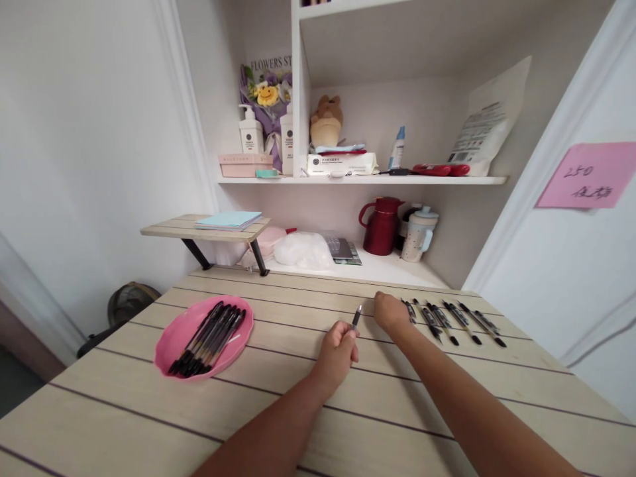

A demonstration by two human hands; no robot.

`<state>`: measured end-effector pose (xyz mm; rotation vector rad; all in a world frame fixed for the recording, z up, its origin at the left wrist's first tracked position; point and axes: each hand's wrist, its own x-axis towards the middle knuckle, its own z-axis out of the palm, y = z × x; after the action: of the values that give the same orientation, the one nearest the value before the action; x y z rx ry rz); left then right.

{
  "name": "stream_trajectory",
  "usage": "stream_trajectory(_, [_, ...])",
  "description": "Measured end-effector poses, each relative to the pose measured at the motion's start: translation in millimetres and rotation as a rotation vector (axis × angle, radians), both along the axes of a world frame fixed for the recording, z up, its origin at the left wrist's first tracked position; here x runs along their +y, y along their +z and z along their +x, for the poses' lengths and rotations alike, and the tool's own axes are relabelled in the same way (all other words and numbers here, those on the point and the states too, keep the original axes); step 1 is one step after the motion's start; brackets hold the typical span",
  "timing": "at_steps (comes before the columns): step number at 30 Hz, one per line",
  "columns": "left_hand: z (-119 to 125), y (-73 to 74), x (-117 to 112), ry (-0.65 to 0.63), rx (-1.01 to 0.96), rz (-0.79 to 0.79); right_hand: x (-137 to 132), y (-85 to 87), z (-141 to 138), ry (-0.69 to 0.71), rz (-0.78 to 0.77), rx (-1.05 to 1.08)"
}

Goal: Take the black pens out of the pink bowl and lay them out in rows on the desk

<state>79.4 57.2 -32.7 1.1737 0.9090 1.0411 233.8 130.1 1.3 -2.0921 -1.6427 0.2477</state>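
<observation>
My left hand (338, 351) is closed around a black pen (357, 317), whose bare tip points up and away from me. To its right, just above the tabletop, my right hand (391, 313) is curled with its fingertips turned away, so anything in them is hidden. Beside that hand lies a row of several uncapped-looking pens and black caps (448, 322), spaced apart on the wood; the nearest piece is partly covered by the hand. On the left, a pink scalloped plate (166, 348) carries a bundle of several black pens (211, 338).
Light wooden slats with dark grooves form the table (149, 411). A small raised stand (169, 227) bears blue paper (228, 220). Behind, a red jug (381, 228), a lidded cup (418, 235) and a plastic bag (303, 250) stand under a shelf (358, 179).
</observation>
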Motion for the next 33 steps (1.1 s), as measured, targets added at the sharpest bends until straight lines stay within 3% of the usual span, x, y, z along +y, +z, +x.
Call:
stream_trajectory(5, [-2,3.7,-1,-0.007,-0.093,-0.023,-19,-6.7,-21,0.108,-0.011,0.126])
stream_trajectory(10, [-3,11.7,-6,-0.041,-0.118,-0.022,-47,2.3,-18,0.204,0.003,0.384])
stream_trajectory(15, [-5,13.9,-9,-0.084,-0.046,0.036,-65,16.5,-8,0.217,0.232,1.049])
stream_trajectory(17, [-5,13.0,-9,-0.097,-0.019,0.047,-67,21.0,-7,0.196,0.319,1.188])
stream_trajectory(24, [-4,7.7,-5,-0.121,0.043,0.06,-67,30.9,-10,0.229,0.434,1.121])
stream_trajectory(33, [-4,9.7,-6,-0.1,0.047,0.05,-71,31.1,-17,0.317,0.348,0.963])
